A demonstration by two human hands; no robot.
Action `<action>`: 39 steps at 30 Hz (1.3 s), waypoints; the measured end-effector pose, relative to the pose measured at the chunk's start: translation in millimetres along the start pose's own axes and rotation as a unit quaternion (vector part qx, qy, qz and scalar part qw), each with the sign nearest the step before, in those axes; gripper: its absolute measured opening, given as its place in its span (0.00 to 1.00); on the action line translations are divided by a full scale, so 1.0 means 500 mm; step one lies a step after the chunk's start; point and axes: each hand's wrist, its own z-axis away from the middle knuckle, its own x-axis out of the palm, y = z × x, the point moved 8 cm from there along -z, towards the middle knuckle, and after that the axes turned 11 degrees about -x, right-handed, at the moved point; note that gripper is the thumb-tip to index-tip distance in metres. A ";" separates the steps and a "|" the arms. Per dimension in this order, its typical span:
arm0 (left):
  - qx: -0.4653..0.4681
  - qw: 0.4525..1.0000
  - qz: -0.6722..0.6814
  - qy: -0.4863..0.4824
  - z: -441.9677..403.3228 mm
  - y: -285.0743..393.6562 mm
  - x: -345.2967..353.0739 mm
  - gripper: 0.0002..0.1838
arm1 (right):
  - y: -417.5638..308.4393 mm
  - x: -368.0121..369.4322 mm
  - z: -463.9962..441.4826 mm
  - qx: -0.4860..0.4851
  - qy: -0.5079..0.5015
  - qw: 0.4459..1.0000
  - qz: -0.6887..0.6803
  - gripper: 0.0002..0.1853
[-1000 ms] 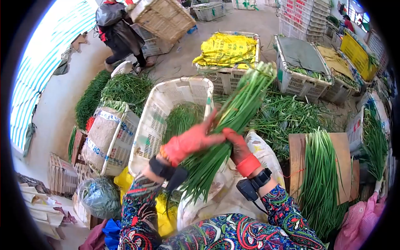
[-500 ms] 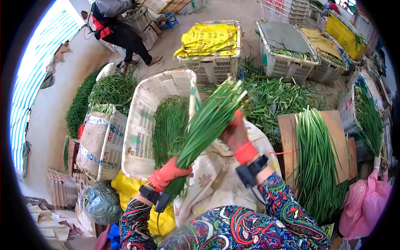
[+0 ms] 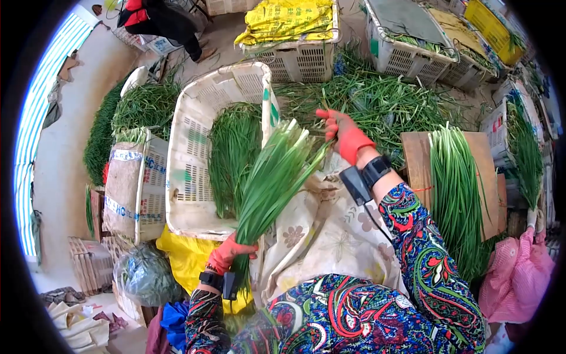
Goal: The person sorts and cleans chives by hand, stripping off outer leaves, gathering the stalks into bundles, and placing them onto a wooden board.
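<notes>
My left hand [image 3: 231, 255], in a red glove, is closed around the lower, leafy part of a bunch of Chinese chives [image 3: 268, 183]. The bunch leans up and to the right, its pale stem ends fanned apart at the top. My right hand [image 3: 349, 134], also gloved in red, is beside those stem ends with its fingers curled in a pinch. What it pinches, if anything, is too small to make out. Behind the bunch, more chives [image 3: 233, 153] lie in a white plastic crate [image 3: 191, 127]. A floral cloth [image 3: 330, 236] covers my lap.
On my right, long chives [image 3: 457, 177] lie over a wooden board [image 3: 417, 159]. Loose green trimmings [image 3: 383, 112] are heaped on the floor ahead. Filled crates, one under a yellow sack [image 3: 289, 22], line the back. A person [image 3: 168, 23] stands at the upper left.
My right hand has moved up and outward from the stem ends, its fingers now curled. The bunch has tipped more upright and its stems have spread. The view has shifted slightly downward.
</notes>
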 end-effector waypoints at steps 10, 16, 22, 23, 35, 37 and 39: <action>0.011 1.000 0.015 0.000 -0.027 -0.021 0.001 0.15 | -0.240 0.034 0.069 -0.144 -0.082 0.956 0.240 0.13; 0.013 1.000 0.015 0.002 -0.021 -0.013 0.015 0.18 | 0.123 0.072 0.108 -0.083 -0.235 0.878 0.409 0.22; -0.003 1.000 -0.008 0.017 -0.002 0.006 0.018 0.18 | 0.084 0.096 0.095 -0.313 -0.190 0.633 0.682 0.12; -0.006 1.000 0.000 0.014 -0.005 0.004 0.017 0.19 | 0.047 0.105 0.095 -0.326 -0.162 0.615 0.700 0.12; -0.019 1.000 0.006 -0.012 -0.026 -0.017 0.003 0.19 | 0.041 -0.122 0.060 0.096 -0.136 0.900 0.403 0.22; -0.019 0.999 -0.024 -0.012 -0.033 -0.025 -0.008 0.18 | 0.089 -0.081 0.079 0.155 -0.157 0.937 0.270 0.20; -0.021 0.999 -0.029 -0.010 -0.035 -0.027 -0.015 0.17 | 0.097 -0.051 0.074 0.140 -0.187 0.952 0.199 0.18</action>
